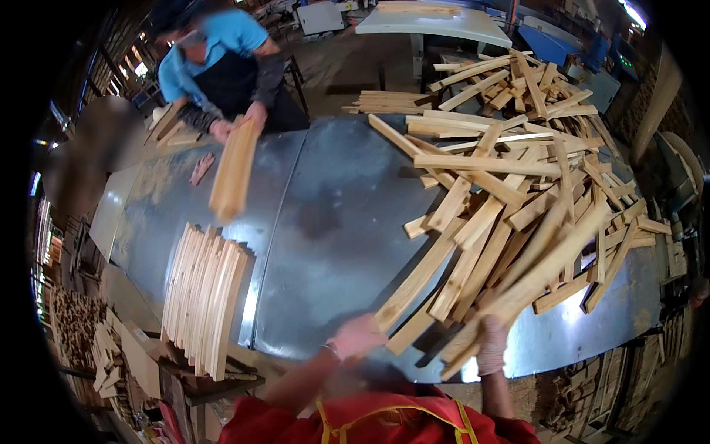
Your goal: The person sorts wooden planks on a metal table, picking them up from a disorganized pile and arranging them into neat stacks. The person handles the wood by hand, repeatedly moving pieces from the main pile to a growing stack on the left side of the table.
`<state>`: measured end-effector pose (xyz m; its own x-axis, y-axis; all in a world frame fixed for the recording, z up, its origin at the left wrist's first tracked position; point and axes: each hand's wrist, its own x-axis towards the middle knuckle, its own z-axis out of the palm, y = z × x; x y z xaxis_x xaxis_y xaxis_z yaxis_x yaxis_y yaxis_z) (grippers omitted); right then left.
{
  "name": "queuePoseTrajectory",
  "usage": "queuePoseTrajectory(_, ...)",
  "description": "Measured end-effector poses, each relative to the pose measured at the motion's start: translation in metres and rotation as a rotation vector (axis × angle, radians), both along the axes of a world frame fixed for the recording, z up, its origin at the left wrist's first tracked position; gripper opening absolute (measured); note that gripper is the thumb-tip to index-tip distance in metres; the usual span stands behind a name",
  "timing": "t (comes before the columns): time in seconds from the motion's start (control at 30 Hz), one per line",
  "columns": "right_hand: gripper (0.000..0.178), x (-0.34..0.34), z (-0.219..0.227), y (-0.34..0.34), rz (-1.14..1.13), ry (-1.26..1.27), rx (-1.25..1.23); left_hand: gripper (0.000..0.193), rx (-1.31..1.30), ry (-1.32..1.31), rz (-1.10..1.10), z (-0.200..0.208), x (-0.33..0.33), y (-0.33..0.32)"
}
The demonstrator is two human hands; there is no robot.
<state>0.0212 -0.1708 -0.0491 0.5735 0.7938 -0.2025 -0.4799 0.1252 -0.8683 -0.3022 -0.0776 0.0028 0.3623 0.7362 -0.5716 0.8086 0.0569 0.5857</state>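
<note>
My left hand [357, 337] is at the near end of a pale wooden slat [416, 285], its fingers closed at the tip and slightly blurred. The slat's far end runs into a big jumbled pile of wooden slats [484, 174] on the metal tabletop [333, 200]. Fingers of my right hand [492, 346] wrap round the lower part of long wooden slats [543, 270], smeared by motion and slanting up to the right over the pile. How many pieces it holds, I cannot tell.
Across the table a co-worker [222, 66] in a blue shirt and dark apron holds a bundle of slats [235, 170] in both hands. A neat row of slats [205, 296] stands at the left edge. A pinkish glove [201, 169] lies near the co-worker. Behind is a white-topped table [436, 24].
</note>
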Motion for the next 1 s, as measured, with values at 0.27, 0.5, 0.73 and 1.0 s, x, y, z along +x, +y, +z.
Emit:
queuePoseTrajectory(0.27, 0.075, -0.206, -0.001, 0.021, 0.462, -0.304, -0.423, 0.037, 0.096, -0.261, 0.372, -0.001, -0.181, -0.083)
queuePoseTrajectory(0.5, 0.080, -0.293, -0.006, 0.015, 0.552, -0.184, -0.303, 0.035, 0.346, -0.040, 0.667, -0.057, -0.258, -0.092)
queuePoseTrajectory(0.73, 0.081, -0.337, 0.032, 0.053, 1.227, -0.726, -0.524, 0.050, 0.018, -0.454, 0.790, -0.039, -0.172, -0.057)
queuePoseTrajectory(1.0, 0.066, -0.317, 0.033, 0.125, 1.545, -1.116, -0.428, 0.056, 0.176, -0.292, 0.929, -0.096, -0.230, -0.048)
